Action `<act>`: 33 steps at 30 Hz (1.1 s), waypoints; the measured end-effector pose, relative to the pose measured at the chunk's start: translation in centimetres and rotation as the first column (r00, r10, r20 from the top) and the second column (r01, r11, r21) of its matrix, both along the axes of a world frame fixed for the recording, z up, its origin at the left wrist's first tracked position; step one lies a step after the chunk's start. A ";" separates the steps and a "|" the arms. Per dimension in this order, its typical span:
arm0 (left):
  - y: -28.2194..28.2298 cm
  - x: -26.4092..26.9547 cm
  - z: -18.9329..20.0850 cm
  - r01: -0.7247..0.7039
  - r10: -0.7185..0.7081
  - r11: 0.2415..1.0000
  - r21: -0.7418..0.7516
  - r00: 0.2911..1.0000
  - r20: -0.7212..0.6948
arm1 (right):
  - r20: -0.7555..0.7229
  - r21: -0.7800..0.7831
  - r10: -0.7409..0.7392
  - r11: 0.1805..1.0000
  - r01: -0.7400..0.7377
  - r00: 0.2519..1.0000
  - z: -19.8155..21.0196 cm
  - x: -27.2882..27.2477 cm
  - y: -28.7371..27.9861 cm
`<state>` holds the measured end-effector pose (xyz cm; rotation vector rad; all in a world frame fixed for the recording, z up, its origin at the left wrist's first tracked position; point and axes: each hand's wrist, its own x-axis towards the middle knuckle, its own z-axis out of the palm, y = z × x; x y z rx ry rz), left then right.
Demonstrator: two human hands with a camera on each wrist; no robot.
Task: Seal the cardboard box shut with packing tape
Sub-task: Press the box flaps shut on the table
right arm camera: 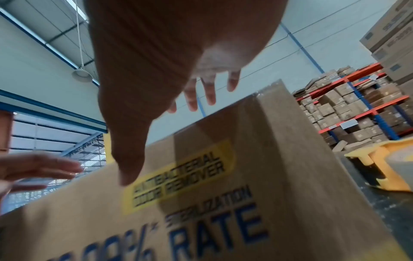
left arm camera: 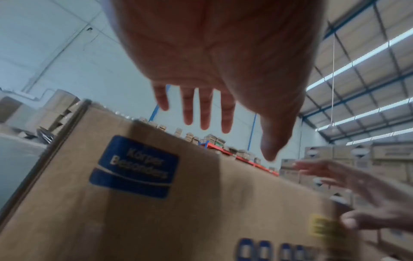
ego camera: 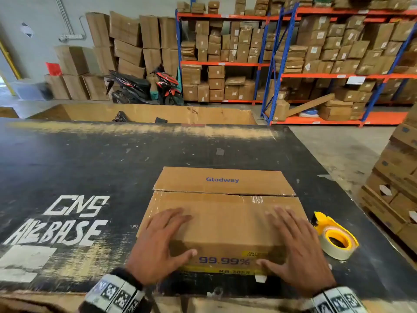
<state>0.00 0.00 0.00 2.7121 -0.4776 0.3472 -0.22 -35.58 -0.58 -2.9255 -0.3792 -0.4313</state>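
A brown cardboard box [ego camera: 223,184] printed "Glodway" lies on the black table [ego camera: 90,168], its two top flaps folded down with a seam across the middle. Clear tape glints on the near flap at the right. My left hand [ego camera: 162,242] is spread over the box's near-left corner, fingers straight, thumb over the front face. My right hand [ego camera: 293,245] is spread the same way over the near-right corner. The wrist views show the left hand [left arm camera: 201,109] and the right hand [right arm camera: 201,91] open just above the box [left arm camera: 156,211] [right arm camera: 223,203]. A yellow tape dispenser [ego camera: 336,240] with a tape roll lies right of the box.
A large open carton [ego camera: 158,114] stands behind the table's far edge. Stacked boxes [ego camera: 394,177] on a pallet rise at the right. Orange and blue shelving [ego camera: 270,64] full of cartons and a parked motorbike [ego camera: 144,89] fill the background.
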 end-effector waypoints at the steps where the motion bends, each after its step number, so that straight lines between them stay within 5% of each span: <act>1: 0.4 1.3 0.5 0.013 -0.010 0.997 0.079 0.999 -0.032 | -0.072 -0.031 -0.006 1.000 0.004 0.997 0.1 0.9 -0.3; 6: 2.5 2.5 -1.6 0.023 0.024 0.944 0.328 0.990 -0.139 | -0.216 -0.141 -0.070 0.989 0.040 0.974 -0.4 1.8 -1.0; 13: 2.8 -1.5 -0.9 0.014 0.035 0.973 0.230 0.977 -0.208 | -0.179 -0.167 -0.044 0.986 0.014 0.983 -1.8 -0.5 -0.9; 19: -5.5 1.7 1.2 0.084 -0.075 0.995 0.063 0.989 -0.125 | -0.189 -0.156 -0.052 0.988 0.022 0.981 -1.5 -0.7 -0.7; 25: -13.5 5.3 -0.3 0.092 -0.030 0.974 0.208 0.959 -0.283 | -0.167 -0.126 -0.047 0.992 0.026 0.985 -1.3 -1.0 -0.5; 30: -13.9 5.2 -1.2 0.076 0.009 0.958 0.275 0.955 -0.296 | -0.206 0.048 -0.040 0.998 0.051 0.978 1.0 0.9 -0.6; 33: -13.9 5.4 -1.2 0.079 0.008 0.955 0.285 0.956 -0.292 | -0.273 0.009 -0.058 0.998 0.063 0.960 1.4 3.6 -1.2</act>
